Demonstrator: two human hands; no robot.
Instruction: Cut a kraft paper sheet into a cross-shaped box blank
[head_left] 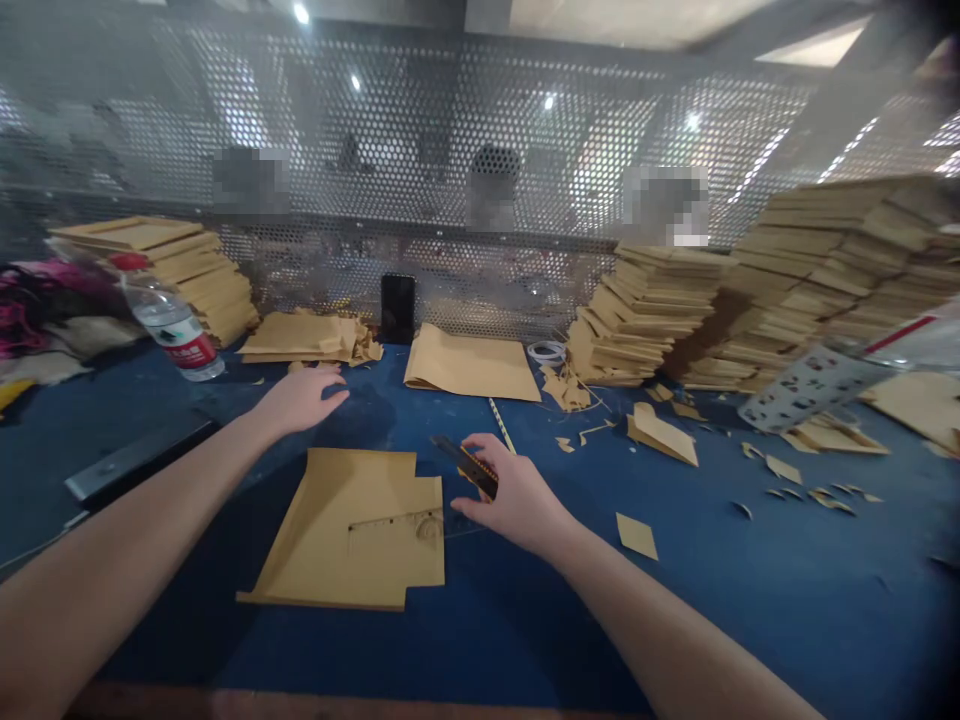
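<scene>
My right hand holds a black-and-yellow box cutter above the blue table, just off the right edge of a brown kraft paper sheet. That sheet lies flat, with notched corners on its right side. On top of it rests a clear ruler with dark markings, apparently transparent plastic. Beyond the sheet, my left hand reaches forward with fingers stretched out and nothing visible in them. Nearest to it is a low pile of brown paper pieces at the back left.
A folded brown paper lies at the back middle, beside an upright black phone. Tall stacks of brown paper rise at the right. A water bottle stands left. Paper scraps are scattered right, before a perforated metal screen.
</scene>
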